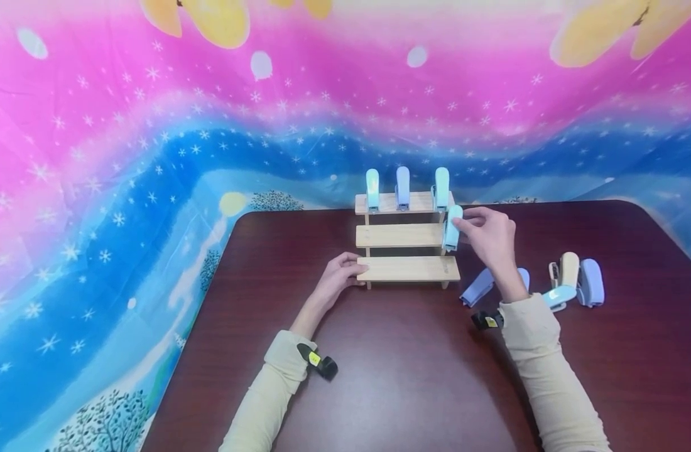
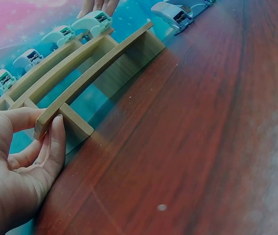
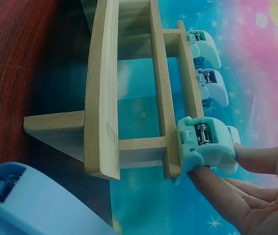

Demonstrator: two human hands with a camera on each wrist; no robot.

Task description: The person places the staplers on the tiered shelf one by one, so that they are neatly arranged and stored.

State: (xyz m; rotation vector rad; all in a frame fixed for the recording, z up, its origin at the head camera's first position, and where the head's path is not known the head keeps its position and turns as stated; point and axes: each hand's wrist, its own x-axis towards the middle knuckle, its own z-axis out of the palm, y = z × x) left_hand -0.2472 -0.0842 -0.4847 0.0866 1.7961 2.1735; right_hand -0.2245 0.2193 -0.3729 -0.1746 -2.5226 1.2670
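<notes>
A three-tier wooden rack [image 1: 408, 269] stands on the table. My left hand [image 1: 341, 275] pinches the left end of its lowest shelf, thumb on top, as the left wrist view [image 2: 26, 166] also shows. Between thumb and fingers, my right hand [image 1: 491, 235] holds a mint stapler [image 1: 451, 227] at the right end of the middle shelf; in the right wrist view this stapler [image 3: 207, 144] is against the shelf's end. On the top shelf stand a mint stapler [image 1: 372, 189], a lilac stapler [image 1: 402, 188] and another mint stapler [image 1: 441, 188].
Right of the rack, partly behind my right forearm, lie several staplers: a lilac one [image 1: 477, 287], a mint one [image 1: 559, 296], a cream one [image 1: 569, 269] and another lilac one [image 1: 592, 282]. A patterned cloth [image 1: 323, 94] hangs behind the dark red table [image 1: 402, 376].
</notes>
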